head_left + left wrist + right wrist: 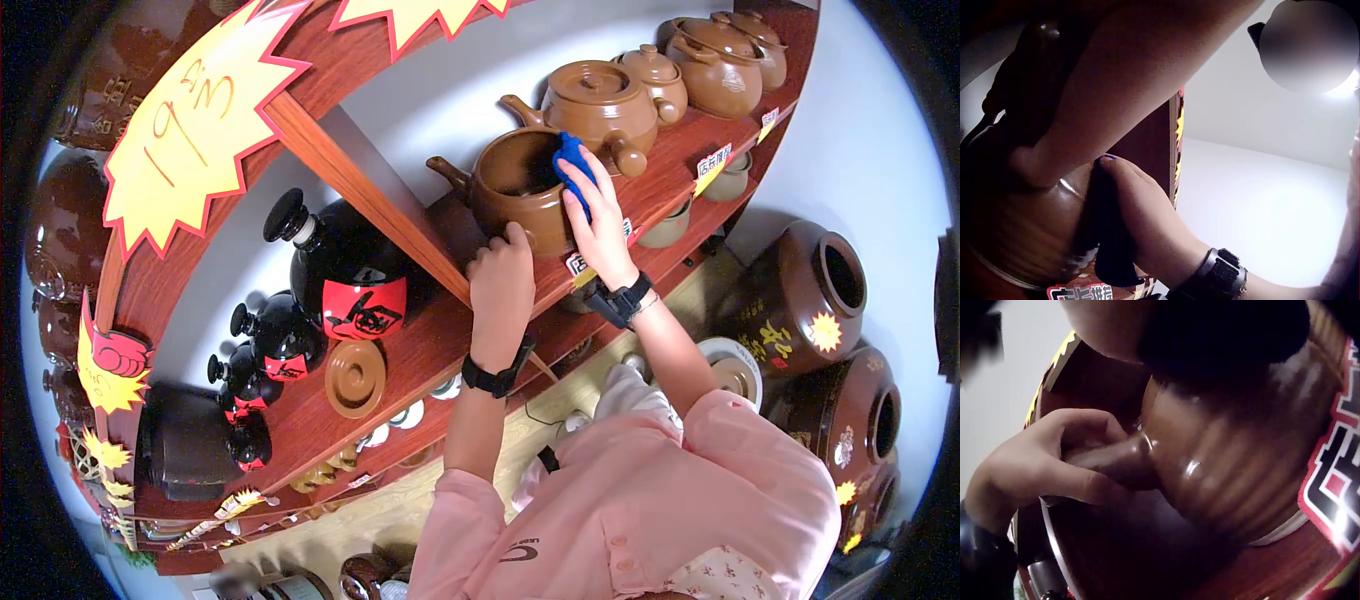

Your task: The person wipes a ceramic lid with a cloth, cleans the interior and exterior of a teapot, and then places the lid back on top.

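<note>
A brown clay pot without a lid stands on the red-brown wooden shelf, its spout pointing to the back left. My left hand is at its near side; in the right wrist view the fingers curl round the pot's stubby handle. With my right hand I hold a blue cloth against the pot's rim and outer side. The cloth looks dark in the right wrist view, bunched under the hand and over the glazed wall. A round brown lid lies on the shelf to the left.
More lidded clay pots stand close on the right. Left of a slanting wooden divider are several black bottles with red labels. Price tags line the shelf edge. Large brown jars stand on the floor at right.
</note>
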`<action>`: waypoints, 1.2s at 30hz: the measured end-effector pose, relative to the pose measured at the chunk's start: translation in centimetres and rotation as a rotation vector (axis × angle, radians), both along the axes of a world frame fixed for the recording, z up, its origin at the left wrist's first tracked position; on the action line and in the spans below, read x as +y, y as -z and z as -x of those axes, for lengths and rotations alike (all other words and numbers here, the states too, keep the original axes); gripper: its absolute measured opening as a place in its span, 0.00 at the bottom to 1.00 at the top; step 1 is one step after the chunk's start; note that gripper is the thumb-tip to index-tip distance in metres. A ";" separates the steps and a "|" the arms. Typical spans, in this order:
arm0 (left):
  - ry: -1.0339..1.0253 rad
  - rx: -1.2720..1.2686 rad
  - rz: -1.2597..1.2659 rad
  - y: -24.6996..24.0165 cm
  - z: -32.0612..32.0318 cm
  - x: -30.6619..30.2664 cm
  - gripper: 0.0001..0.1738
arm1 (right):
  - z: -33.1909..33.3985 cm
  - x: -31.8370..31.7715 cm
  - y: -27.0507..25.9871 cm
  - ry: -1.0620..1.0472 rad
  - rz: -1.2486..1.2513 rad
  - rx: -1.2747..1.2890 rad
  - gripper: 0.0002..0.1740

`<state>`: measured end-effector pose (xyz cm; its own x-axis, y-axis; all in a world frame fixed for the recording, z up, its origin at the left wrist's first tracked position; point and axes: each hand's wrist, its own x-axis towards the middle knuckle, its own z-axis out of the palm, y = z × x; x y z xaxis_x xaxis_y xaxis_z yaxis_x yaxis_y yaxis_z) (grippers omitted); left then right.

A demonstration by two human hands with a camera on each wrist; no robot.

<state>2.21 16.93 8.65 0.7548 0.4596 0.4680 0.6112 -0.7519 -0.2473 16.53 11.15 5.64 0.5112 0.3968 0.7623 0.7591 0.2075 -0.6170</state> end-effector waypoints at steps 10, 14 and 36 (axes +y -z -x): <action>0.011 -0.026 0.035 0.0 0.0 0.0 0.06 | -1.0 -0.6 5.1 0.092 -0.051 0.200 0.24; -0.004 -0.027 0.122 -0.2 -0.1 -0.1 0.15 | -2.6 0.2 10.0 -0.035 -0.062 0.509 0.25; -0.054 0.098 0.643 -2.5 -1.4 1.7 0.17 | -3.2 0.3 9.8 -0.222 -0.141 0.834 0.26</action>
